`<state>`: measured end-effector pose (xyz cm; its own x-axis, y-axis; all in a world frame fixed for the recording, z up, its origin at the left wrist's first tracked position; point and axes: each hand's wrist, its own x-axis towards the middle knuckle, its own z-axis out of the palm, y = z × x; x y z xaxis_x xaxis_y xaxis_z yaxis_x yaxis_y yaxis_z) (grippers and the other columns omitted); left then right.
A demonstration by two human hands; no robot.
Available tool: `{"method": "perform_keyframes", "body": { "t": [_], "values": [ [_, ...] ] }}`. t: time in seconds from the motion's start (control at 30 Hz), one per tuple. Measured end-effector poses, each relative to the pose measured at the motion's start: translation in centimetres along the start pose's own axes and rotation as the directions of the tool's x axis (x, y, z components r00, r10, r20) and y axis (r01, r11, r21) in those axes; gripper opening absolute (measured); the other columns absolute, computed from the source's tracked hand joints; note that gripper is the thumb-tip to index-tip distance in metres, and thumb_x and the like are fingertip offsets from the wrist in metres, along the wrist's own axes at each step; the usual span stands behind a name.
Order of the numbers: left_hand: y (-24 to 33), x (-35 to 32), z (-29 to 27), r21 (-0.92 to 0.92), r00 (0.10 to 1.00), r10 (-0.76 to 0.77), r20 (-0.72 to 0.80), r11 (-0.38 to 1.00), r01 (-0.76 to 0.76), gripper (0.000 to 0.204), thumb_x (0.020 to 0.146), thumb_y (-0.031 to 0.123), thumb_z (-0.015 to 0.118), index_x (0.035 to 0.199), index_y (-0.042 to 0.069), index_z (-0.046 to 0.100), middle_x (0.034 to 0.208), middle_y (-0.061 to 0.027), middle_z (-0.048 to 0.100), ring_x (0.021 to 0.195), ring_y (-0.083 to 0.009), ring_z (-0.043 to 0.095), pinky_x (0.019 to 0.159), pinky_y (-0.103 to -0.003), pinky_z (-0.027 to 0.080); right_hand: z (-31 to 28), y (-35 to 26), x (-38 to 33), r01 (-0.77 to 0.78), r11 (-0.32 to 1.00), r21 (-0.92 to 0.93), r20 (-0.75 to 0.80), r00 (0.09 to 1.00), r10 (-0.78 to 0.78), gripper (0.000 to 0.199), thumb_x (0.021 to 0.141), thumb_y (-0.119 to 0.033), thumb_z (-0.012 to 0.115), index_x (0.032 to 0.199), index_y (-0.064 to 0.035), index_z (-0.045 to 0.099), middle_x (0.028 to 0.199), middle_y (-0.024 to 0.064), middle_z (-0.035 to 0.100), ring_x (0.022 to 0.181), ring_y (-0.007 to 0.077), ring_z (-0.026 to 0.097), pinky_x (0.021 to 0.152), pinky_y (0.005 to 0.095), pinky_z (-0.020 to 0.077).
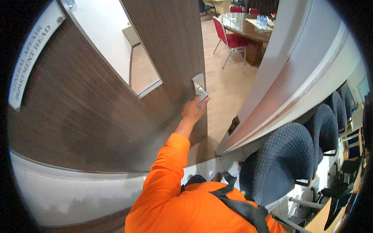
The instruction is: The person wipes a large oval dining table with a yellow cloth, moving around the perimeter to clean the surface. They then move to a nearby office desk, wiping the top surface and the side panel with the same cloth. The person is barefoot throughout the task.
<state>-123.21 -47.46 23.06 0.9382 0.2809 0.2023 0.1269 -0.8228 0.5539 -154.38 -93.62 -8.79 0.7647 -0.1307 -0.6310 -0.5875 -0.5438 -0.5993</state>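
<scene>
My left hand (193, 110), at the end of an orange sleeve, grips the silver lever handle (200, 91) of a dark brown wooden door (77, 116). The handle sits at the door's right edge, just below a narrow glass pane (116, 42). The door stands ajar, with a gap between its edge and the white door frame (287, 73) on the right. My right hand is out of sight.
Through the gap I see a light wood floor, a brown table (248, 27) with bottles on it and red chairs (229, 39). A row of grey-blue office chairs (283, 163) stands to my right. A white nameplate (33, 54) is fixed high on the door's left.
</scene>
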Motion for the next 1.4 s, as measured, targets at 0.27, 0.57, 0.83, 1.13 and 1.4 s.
{"method": "perform_keyframes", "body": {
  "t": [0.27,0.57,0.83,1.13,1.4],
  "values": [
    [2.0,-4.7,-0.8,-0.091,0.995,0.045,0.094,0.995,-0.036,0.055,0.092,0.056,0.050,0.109,0.005,0.061,0.084,-0.0290,0.066,0.084,-0.0478,0.063,0.075,-0.053,0.049,-2.1,-5.2,-2.5,0.015,0.938,-0.346,0.201,0.978,0.058,0.054,0.086,-0.044,0.065,0.116,0.0013,0.062,0.109,0.0193,0.067,0.100,0.0350,0.064,0.088,0.0383,0.0490],
    [4.2,-9.7,-0.3,-0.112,0.983,0.143,0.114,0.985,-0.130,0.051,0.092,0.054,0.050,0.097,0.004,0.061,0.082,-0.0247,0.067,0.079,-0.0452,0.064,0.071,-0.053,0.050,-1.0,0.2,-1.5,0.120,0.967,-0.225,0.276,0.960,-0.055,0.054,0.084,-0.042,0.070,0.112,0.0033,0.064,0.099,0.0132,0.070,0.093,0.0236,0.067,0.080,0.0348,0.0510],
    [4.7,-13.3,-0.9,-0.033,0.972,0.169,0.163,0.986,-0.165,0.053,0.092,0.057,0.048,0.090,0.005,0.058,0.075,-0.0232,0.066,0.073,-0.0450,0.063,0.066,-0.052,0.049,2.7,0.9,-0.5,0.228,0.948,-0.221,0.286,0.945,-0.160,0.050,0.087,-0.046,0.065,0.102,0.0009,0.067,0.092,0.0137,0.071,0.086,0.0227,0.067,0.076,0.0350,0.0508],
    [6.0,-14.3,-1.5,-0.080,0.951,0.250,0.182,0.968,-0.239,0.055,0.093,0.058,0.047,0.093,0.004,0.056,0.078,-0.0247,0.065,0.077,-0.0458,0.062,0.071,-0.053,0.047,4.4,5.5,1.5,0.040,0.999,-0.006,0.088,0.995,-0.039,0.052,0.084,-0.046,0.069,0.106,0.0012,0.066,0.097,0.0153,0.069,0.090,0.0251,0.065,0.080,0.0376,0.0511],
    [5.4,-14.0,-3.7,-0.025,0.930,0.235,0.283,0.971,-0.238,0.061,0.093,0.060,0.044,0.098,0.001,0.057,0.086,-0.0299,0.064,0.084,-0.0503,0.060,0.074,-0.055,0.046,4.9,-0.5,-8.1,-0.151,0.988,0.021,0.028,0.988,0.151,0.058,0.084,-0.051,0.063,0.106,0.0021,0.067,0.106,0.0245,0.067,0.099,0.0364,0.066,0.086,0.0403,0.0500]
  ]
}}
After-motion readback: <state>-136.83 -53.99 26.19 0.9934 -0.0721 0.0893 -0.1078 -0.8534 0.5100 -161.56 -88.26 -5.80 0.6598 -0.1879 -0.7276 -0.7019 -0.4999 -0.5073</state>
